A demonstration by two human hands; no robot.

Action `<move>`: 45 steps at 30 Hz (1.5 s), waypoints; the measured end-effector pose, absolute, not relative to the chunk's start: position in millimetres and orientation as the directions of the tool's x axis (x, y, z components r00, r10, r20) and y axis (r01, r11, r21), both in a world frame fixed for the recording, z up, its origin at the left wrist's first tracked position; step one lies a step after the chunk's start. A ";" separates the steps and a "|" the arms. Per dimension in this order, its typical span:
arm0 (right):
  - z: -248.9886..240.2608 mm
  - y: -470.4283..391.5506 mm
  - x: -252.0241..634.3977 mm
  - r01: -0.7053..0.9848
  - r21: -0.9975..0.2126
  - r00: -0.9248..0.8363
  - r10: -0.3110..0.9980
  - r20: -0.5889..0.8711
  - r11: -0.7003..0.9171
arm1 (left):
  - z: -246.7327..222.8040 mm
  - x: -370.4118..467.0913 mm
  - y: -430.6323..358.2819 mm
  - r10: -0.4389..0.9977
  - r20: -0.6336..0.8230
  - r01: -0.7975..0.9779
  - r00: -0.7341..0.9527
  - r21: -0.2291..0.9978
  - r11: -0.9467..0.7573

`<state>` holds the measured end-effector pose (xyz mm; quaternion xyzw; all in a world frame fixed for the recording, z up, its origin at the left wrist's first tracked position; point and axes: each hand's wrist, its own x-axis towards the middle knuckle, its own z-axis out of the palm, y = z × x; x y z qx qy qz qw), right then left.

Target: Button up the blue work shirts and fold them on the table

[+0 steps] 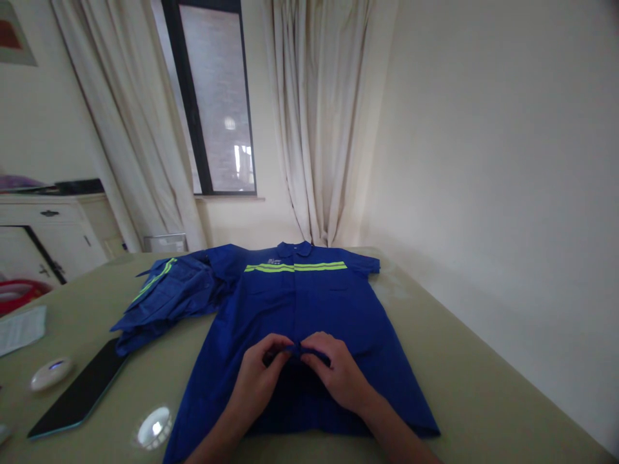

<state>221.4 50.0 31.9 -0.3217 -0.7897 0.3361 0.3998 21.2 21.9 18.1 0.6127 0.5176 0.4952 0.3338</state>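
Observation:
A blue short-sleeved work shirt [329,309] with yellow-green stripes across the chest lies spread out on the table, its collar at the far end. Over its lower front, my left hand [258,370] pinches the fabric at the front opening between thumb and fingers. Close beside it, my right hand [336,370] pinches the same raised bit of cloth from the other side. The fingertips of both hands nearly meet. Whether a button sits between them is too small to tell.
Left of the shirt lies another blue striped garment [174,293], crumpled, partly over a black flat panel [80,393]. A white mouse-like object [51,374], a shiny round object [155,427] and a paper [22,330] rest on the green table [464,380]. A wall borders the right.

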 end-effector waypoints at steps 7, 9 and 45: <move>30.0 48.1 219.6 0.319 -0.809 -0.410 0.841 0.352 0.494 | 18.6 22.4 19.1 0.939 0.339 0.367 0.055 0.868 -0.335; 27.9 47.7 217.9 0.335 -0.800 -0.401 0.844 0.356 0.497 | 19.6 23.5 17.4 0.922 0.382 0.366 0.058 0.851 -0.376; 29.7 65.1 225.4 0.081 -0.976 -0.297 0.940 0.168 0.200 | 21.2 24.2 10.5 0.924 0.206 0.665 0.321 0.646 -0.375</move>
